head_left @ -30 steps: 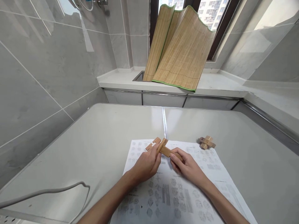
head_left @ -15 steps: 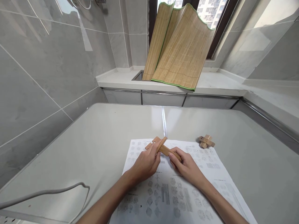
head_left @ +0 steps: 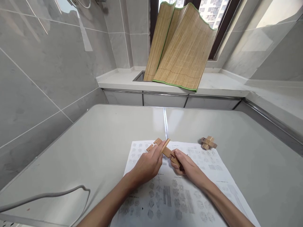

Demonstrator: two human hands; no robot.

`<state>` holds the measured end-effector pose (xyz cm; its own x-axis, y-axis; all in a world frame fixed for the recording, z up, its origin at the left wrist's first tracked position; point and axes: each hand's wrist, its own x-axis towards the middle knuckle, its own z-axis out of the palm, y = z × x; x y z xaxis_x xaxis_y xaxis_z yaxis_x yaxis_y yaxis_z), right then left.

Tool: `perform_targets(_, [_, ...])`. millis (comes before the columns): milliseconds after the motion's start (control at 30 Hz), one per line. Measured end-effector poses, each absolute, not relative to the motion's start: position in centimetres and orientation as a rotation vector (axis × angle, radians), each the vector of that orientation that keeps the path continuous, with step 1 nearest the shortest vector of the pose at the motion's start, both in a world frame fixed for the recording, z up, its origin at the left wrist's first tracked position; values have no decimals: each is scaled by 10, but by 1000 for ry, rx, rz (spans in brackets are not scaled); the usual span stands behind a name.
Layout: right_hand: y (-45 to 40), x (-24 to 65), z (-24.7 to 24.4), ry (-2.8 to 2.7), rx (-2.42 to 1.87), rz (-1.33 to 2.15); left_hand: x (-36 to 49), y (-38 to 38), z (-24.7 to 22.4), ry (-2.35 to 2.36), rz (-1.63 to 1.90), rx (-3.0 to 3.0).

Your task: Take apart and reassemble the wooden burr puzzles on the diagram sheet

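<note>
Notched wooden puzzle pieces (head_left: pixel 167 152) are held between my two hands above the printed sheet. My left hand (head_left: pixel 150 164) is closed on them from the left, with one slim piece standing crosswise near its fingertips. My right hand (head_left: pixel 183 162) grips the lower right end of a piece, thumb on top and fingers curled beneath. Two notched ends stick out beyond the left fingers. The palms and some of the joined parts are hidden. An assembled wooden burr puzzle (head_left: pixel 208 142) rests on the sheet's upper right edge.
Under the hands lies a large paper sheet (head_left: pixel 163 192) printed with small diagrams. It covers part of a pale folding table (head_left: pixel 113 126) with a metal centre seam. A grey cable (head_left: pixel 47 194) loops at the lower left. Behind, a bamboo mat (head_left: pixel 182 50) leans over a white counter (head_left: pixel 224 80).
My right hand has turned and shifted its grip, so the notch at the right end of the wooden pieces now shows. My left hand stays nearly still.
</note>
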<state>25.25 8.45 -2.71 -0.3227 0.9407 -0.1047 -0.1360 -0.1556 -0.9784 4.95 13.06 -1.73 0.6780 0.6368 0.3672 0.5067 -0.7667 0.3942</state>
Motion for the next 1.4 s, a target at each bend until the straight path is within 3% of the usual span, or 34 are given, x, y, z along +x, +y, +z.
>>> perform_targets(1067, [79, 244, -36, -1378, -1063, 1441, 42, 135, -23, 786, 737, 2675])
perform_targets(1400, [77, 233, -40, -1433, -1224, 1202, 51, 132, -25, 876, 864, 2732])
